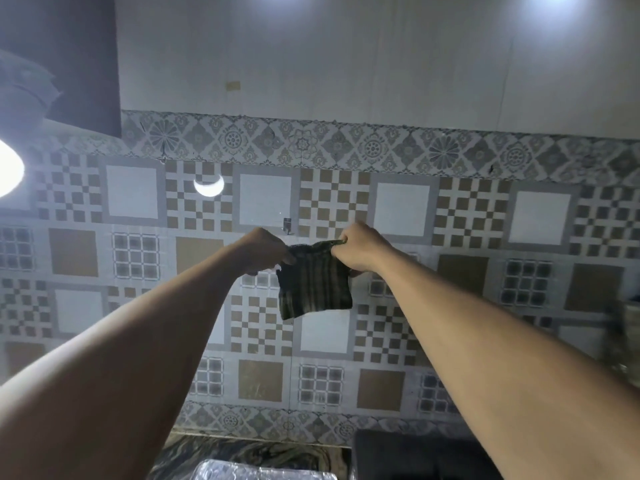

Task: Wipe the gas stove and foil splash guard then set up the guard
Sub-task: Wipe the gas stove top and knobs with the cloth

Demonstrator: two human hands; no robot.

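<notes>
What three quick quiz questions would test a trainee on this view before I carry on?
1. True or false: the left hand and the right hand both hold the cloth by its top edge.
2. Where is the hook? A) just above the cloth B) below the cloth C) right of the right hand
3. Fill in: the foil shows at the ___ edge of the view.

Key: 1 true; 2 A; 3 bottom.

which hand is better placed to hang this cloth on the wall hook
Right hand, probably: it pinches what looks like the cloth's loop beside the hook; left hand grips a corner.
</notes>
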